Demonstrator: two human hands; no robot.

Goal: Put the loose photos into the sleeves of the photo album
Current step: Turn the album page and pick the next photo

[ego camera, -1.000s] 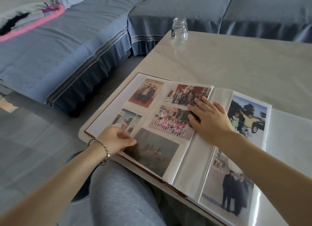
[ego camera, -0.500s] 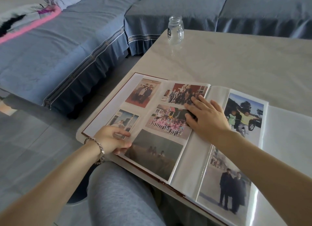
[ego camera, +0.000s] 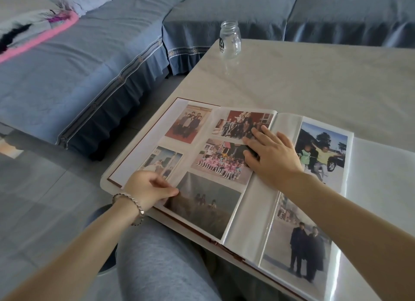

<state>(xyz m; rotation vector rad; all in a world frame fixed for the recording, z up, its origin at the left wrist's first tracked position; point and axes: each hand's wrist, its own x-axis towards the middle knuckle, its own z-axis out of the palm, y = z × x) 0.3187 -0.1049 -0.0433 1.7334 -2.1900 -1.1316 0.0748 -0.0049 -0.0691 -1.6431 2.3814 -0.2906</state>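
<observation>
The left hand [ego camera: 148, 189] pinches the open photo album [ego camera: 253, 211] by the edge of its left page, at the 8 o'clock side. The right hand [ego camera: 275, 160] presses flat, fingers straight, on a group photo [ego camera: 215, 163] near the album's middle. The album lies at the 7 o'clock corner of the desk [ego camera: 314, 80], and a glass jar [ego camera: 230, 40] stands at 11 o'clock.

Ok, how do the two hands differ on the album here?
The left hand is curled, pinching the near edge of the left page; the right hand lies flat, fingers spread. The left wrist wears a bead bracelet; the right is bare. Both touch the same page.
</observation>
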